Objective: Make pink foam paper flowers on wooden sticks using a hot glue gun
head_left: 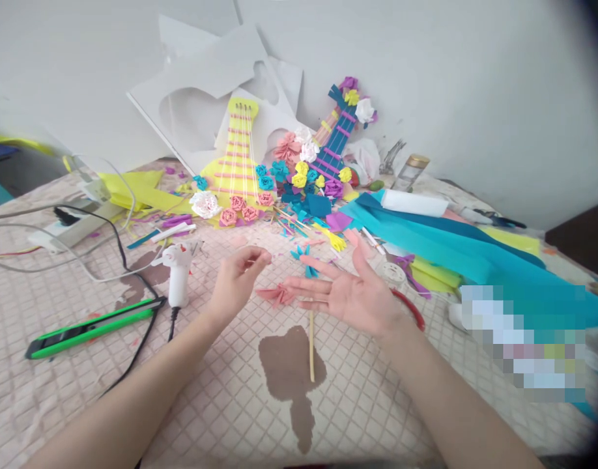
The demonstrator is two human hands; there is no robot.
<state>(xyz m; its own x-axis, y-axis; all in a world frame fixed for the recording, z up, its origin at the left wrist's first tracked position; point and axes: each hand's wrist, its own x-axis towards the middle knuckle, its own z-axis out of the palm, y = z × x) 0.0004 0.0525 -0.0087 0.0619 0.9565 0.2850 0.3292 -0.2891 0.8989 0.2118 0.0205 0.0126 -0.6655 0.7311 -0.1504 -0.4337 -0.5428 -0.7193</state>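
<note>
My left hand (238, 280) is raised over the middle of the table, its thumb and forefinger pinched together. Whatever lies between the fingertips, if anything, is too small to name. My right hand (350, 296) is open and palm up, fingers stretched to the left and thumb pointing up. Just left of its fingertips is a pink crepe paper flower (278, 295), and above them a blue paper flower (303, 257). A thin wooden stick (312, 348) lies below the right hand, its top end hidden by the fingers.
At left are a white glue gun (178, 273), a green utility knife (94, 329) and a power strip (74, 225) with cables. Decorated yellow (238, 169) and blue (335, 146) paper guitars stand at the back. Blue crepe paper (440, 244) and red-handled scissors or pliers (410, 307) lie right.
</note>
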